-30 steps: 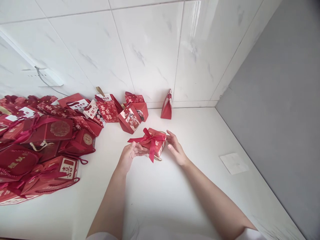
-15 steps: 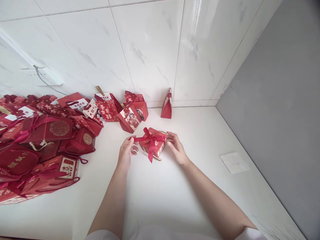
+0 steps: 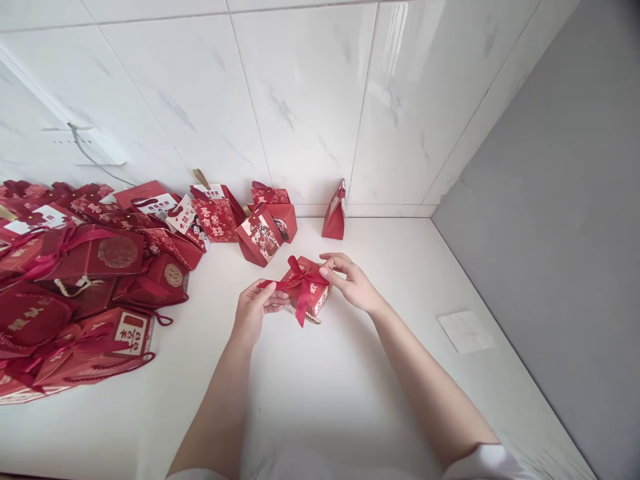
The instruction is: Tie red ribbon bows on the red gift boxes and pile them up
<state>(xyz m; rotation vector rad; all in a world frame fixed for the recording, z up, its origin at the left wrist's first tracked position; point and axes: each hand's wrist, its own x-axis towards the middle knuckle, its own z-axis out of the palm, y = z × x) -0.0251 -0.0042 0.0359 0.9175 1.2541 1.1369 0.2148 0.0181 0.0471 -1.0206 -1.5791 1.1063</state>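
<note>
A small red gift box (image 3: 320,301) with gold lettering sits on the white counter, tied on top with a red ribbon (image 3: 303,287) in a bow. Part of a twisted gold cord handle (image 3: 311,319) shows along its near side. My left hand (image 3: 254,307) pinches the ribbon's left tail between thumb and fingers. At the box's upper right corner, my right hand (image 3: 350,281) has its thumb and fingers closed around the ribbon's right end. The fingers partly hide that corner.
A heap of red gift boxes (image 3: 95,257) covers the counter's left side. Several small red boxes (image 3: 261,235) stand along the tiled wall (image 3: 305,100), with one narrow box (image 3: 335,217) apart from them. A white paper square (image 3: 465,331) lies at right, near a grey panel (image 3: 550,220).
My right hand has moved left from beside the box onto the ribbon's right end. My left fingers have drawn closer together on the left tail. The box stays nearly in place.
</note>
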